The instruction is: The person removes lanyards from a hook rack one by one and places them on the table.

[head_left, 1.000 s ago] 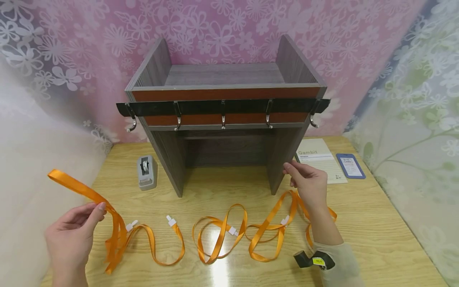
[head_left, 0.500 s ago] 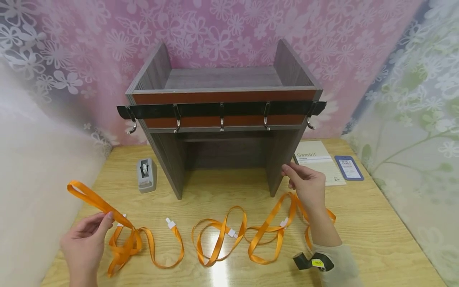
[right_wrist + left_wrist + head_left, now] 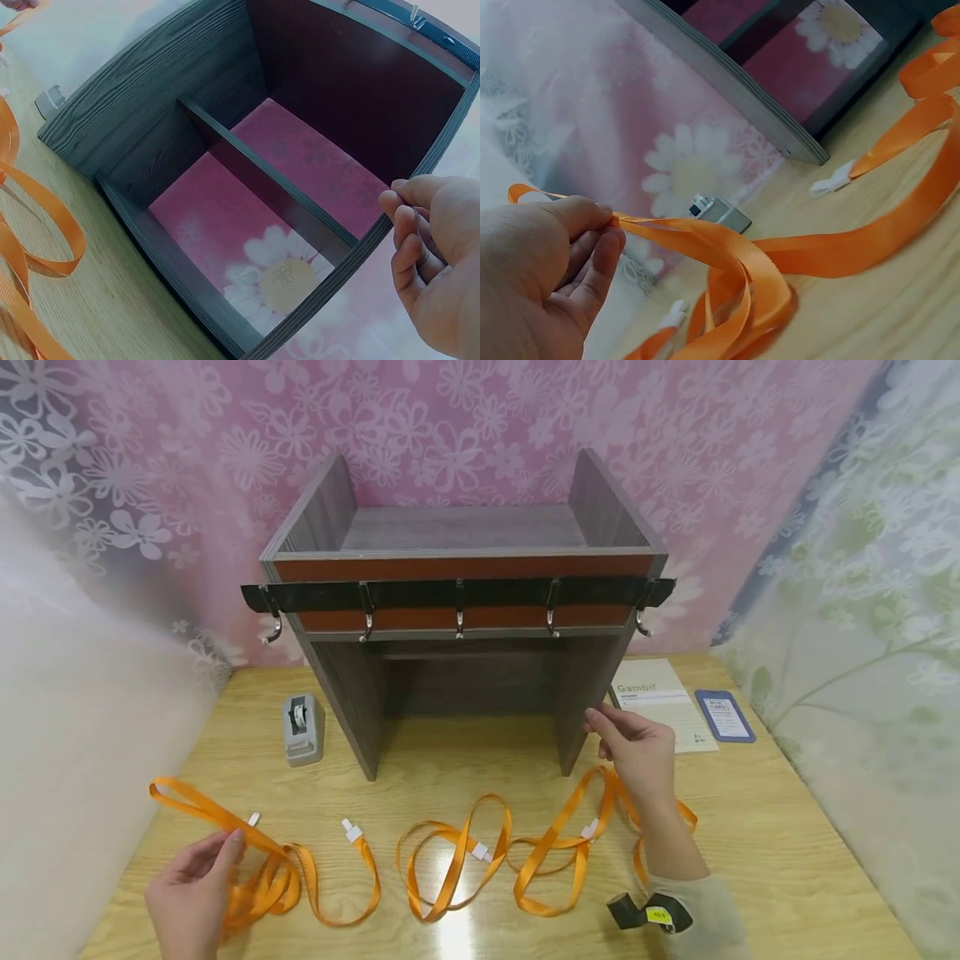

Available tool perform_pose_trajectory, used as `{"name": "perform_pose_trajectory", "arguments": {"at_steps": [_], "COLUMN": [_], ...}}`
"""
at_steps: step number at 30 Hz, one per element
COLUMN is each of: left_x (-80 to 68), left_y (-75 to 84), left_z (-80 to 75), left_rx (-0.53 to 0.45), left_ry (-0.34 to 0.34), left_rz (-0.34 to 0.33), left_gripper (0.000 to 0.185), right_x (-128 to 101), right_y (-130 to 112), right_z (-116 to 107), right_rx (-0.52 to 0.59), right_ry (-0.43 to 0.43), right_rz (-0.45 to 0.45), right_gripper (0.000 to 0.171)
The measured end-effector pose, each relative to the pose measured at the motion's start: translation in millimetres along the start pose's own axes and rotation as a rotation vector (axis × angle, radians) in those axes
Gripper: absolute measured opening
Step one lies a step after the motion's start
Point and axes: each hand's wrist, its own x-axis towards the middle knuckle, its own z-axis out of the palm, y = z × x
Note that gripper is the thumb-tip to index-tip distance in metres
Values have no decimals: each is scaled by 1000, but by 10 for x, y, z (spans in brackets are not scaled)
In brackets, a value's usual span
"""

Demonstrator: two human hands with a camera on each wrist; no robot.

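Observation:
Several orange lanyards lie in loops along the front of the wooden table. My left hand pinches the ribbon of the leftmost lanyard between thumb and fingers just above the table; the left wrist view shows this pinch by my left hand on the lanyard. Its white clip rests on the table. My right hand hovers with loosely curled fingers at the front edge of the right side panel of a grey wooden shelf, holding nothing. In the right wrist view, my right hand is beside the shelf.
A black rail of metal hooks runs across the shelf front. A grey tape dispenser stands left of the shelf. A printed sheet and a blue card holder lie to its right. Flowered curtains close in all sides.
My left hand has come down and to the right, lowering the lanyard's raised loop onto the table. The right hand has stayed at the shelf's panel.

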Motion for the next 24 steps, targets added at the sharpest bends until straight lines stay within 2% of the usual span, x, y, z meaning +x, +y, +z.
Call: {"name": "perform_pose_trajectory", "arguments": {"at_steps": [7, 12, 17, 21, 24], "left_x": [-4, 12, -4, -21, -27], "left_y": [-174, -260, -330, -349, -351], "left_z": [8, 14, -13, -32, -54], "left_rx": [41, 90, 175, 268, 334], "left_ry": [2, -1, 49, 69, 58], "left_rz": [-27, -15, -10, -13, -54], "left_gripper": [23, 28, 24, 32, 44], "right_x": [-17, -5, 2, 4, -9], "right_y": [-6, -9, -4, 0, 7], "right_z": [16, 6, 7, 11, 8], "right_rx": [9, 0, -9, -19, -23], "right_ry": [0, 9, 4, -1, 1], "right_rz": [-12, -16, -23, -24, -17], "right_gripper": [28, 28, 30, 30, 30]}}
